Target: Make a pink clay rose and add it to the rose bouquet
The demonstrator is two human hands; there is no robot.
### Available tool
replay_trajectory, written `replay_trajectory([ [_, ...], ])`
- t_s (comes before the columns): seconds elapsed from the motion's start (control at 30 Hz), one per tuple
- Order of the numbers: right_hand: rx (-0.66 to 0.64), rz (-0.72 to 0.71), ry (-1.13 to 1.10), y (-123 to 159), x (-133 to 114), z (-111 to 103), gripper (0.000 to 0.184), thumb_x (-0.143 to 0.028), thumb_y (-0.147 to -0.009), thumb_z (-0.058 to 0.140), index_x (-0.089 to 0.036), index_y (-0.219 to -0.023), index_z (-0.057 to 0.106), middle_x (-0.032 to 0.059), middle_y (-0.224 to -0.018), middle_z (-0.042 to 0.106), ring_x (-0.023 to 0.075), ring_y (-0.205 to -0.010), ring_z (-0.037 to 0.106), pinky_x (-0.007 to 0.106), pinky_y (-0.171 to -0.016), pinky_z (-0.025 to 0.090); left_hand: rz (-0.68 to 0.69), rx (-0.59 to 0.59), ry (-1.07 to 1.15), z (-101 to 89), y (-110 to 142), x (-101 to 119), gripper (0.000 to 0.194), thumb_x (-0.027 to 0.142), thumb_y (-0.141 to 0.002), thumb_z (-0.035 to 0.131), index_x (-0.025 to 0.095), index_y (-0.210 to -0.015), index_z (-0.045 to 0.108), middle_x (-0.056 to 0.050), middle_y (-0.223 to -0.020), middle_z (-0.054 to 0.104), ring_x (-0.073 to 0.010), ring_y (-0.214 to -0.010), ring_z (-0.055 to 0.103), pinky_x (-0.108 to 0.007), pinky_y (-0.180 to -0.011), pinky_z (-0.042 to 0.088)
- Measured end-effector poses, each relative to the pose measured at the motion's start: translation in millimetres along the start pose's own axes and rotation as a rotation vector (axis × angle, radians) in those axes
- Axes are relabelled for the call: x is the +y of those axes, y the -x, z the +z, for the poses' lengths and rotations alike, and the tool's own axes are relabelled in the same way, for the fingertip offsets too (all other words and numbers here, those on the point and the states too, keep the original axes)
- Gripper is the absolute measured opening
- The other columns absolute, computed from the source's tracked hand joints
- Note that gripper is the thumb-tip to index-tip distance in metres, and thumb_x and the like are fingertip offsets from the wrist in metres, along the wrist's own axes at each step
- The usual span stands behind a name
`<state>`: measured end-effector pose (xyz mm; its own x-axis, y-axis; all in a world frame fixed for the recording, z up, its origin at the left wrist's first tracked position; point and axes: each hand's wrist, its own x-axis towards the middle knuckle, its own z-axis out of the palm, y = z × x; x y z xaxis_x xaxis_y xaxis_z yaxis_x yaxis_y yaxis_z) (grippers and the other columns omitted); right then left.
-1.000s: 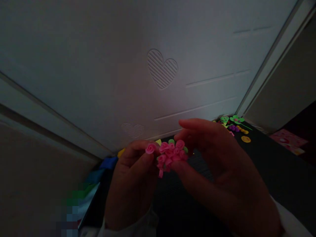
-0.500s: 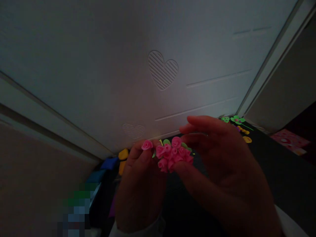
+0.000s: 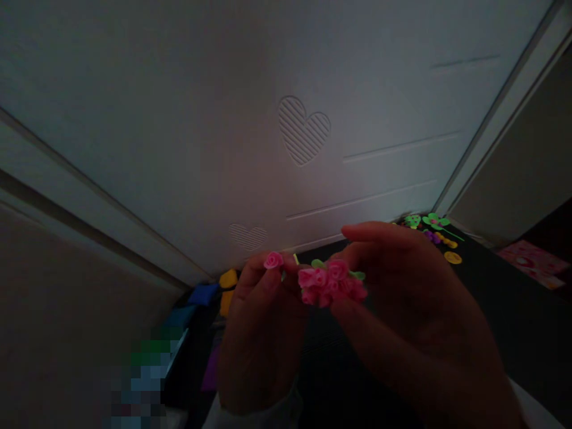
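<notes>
The scene is dim. My left hand (image 3: 261, 333) pinches a single small pink clay rose (image 3: 273, 260) between thumb and fingertips. Just to its right, my right hand (image 3: 402, 310) grips a cluster of pink clay roses with small green leaves (image 3: 331, 282) between thumb and fingers, its index finger stretched above the cluster. The single rose sits a short gap to the left of the cluster. Both hands hover above a dark work surface (image 3: 491, 310).
A white panel with embossed striped hearts (image 3: 302, 130) rises behind the hands. Yellow and blue clay pieces (image 3: 214, 289) lie at the left. Green, purple and yellow clay shapes (image 3: 435, 229) lie at the back right, a pink sheet (image 3: 531, 262) further right.
Both hands drifted slightly right and lower in view. The single rose and the cluster have come apart a little, the cluster turning in my right fingers.
</notes>
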<state>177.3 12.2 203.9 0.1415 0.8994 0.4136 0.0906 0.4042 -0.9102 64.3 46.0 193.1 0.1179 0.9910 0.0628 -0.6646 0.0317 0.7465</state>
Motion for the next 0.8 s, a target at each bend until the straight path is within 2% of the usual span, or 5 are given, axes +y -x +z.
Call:
replay_trajectory([
  [0.2, -0.017, -0.029, -0.005, 1.9, 0.1, 1.5, 0.040, -0.017, -0.068, 0.057, -0.030, -0.104, 0.044, -0.0006, -0.080, 0.057, 0.0132, -0.075, 0.057, 0.025, -0.067, 0.048, 0.086, -0.064, 0.054, -9.8, -4.9, -2.0, 0.006, 0.023, -0.068, 0.058, 0.019, -0.073, 0.056, 0.004, -0.069, 0.051, -0.0081, -0.070, 0.048, -0.021, -0.066, 0.043],
  [0.4, -0.088, -0.025, -0.029, 3.4, 3.9, 4.3, 0.045, -0.024, -0.066, 0.060, -0.031, -0.107, 0.043, -0.0006, -0.079, 0.058, 0.0142, -0.074, 0.058, 0.026, -0.067, 0.048, 0.076, -0.146, -0.060, -15.7, -7.6, -1.0, 0.004, 0.023, -0.064, 0.062, 0.021, -0.067, 0.059, 0.004, -0.071, 0.051, -0.0091, -0.069, 0.050, -0.023, -0.067, 0.042],
  [0.6, -0.195, -0.020, -0.119, 3.0, 4.0, -0.6, 0.046, -0.017, -0.067, 0.059, -0.031, -0.107, 0.042, -0.0015, -0.076, 0.057, 0.0119, -0.070, 0.058, 0.023, -0.065, 0.049, 0.082, -0.253, -0.132, -17.0, -8.3, 0.9, 0.004, 0.023, -0.062, 0.065, 0.022, -0.064, 0.062, 0.004, -0.069, 0.052, -0.0095, -0.069, 0.049, -0.024, -0.069, 0.040],
  [0.8, -0.270, 0.065, -0.128, 1.7, 0.6, -4.9, 0.048, -0.011, -0.068, 0.056, -0.033, -0.108, 0.042, -0.0015, -0.082, 0.058, 0.0123, -0.077, 0.058, 0.023, -0.066, 0.048, 0.053, -0.370, -0.141, -20.0, -8.3, -0.1, 0.003, 0.020, -0.063, 0.064, 0.021, -0.065, 0.064, 0.003, -0.068, 0.052, -0.0089, -0.067, 0.048, -0.021, -0.060, 0.040],
])
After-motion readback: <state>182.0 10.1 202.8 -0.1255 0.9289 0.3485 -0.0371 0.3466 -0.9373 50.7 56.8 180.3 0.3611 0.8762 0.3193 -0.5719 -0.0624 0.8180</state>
